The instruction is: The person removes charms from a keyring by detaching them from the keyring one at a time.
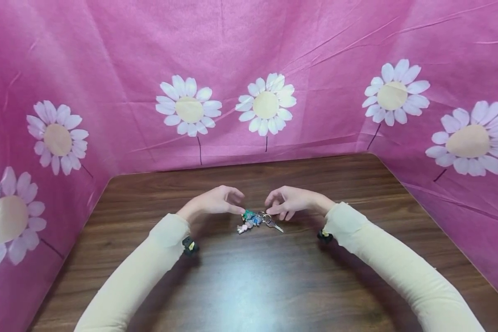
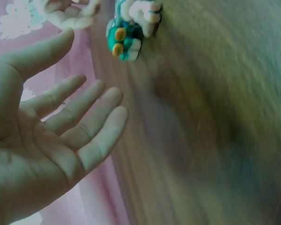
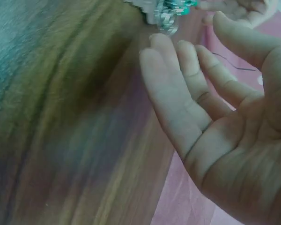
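Note:
On the brown wooden table [image 1: 249, 272] lies a keychain with a metal ring [image 1: 266, 218], a silver key [image 1: 277, 226] and a small figure charm [image 1: 249, 220] in green, blue and pale pink. My left hand [image 1: 220, 200] is at the charm's left, thumb tip right by its green part. In the left wrist view its fingers are spread and relaxed, and the charm's green head [image 2: 124, 42] with orange eyes shows past them. My right hand [image 1: 292, 201] is at the ring's right with loosely bent fingers. The right wrist view shows an empty palm, the ring [image 3: 168, 23] beyond the fingertips.
A pink cloth [image 1: 323, 37] printed with white daisies hangs along the table's back and both sides. Both arms wear cream sleeves [image 1: 128, 276], with a small black device [image 1: 189, 245] at each wrist.

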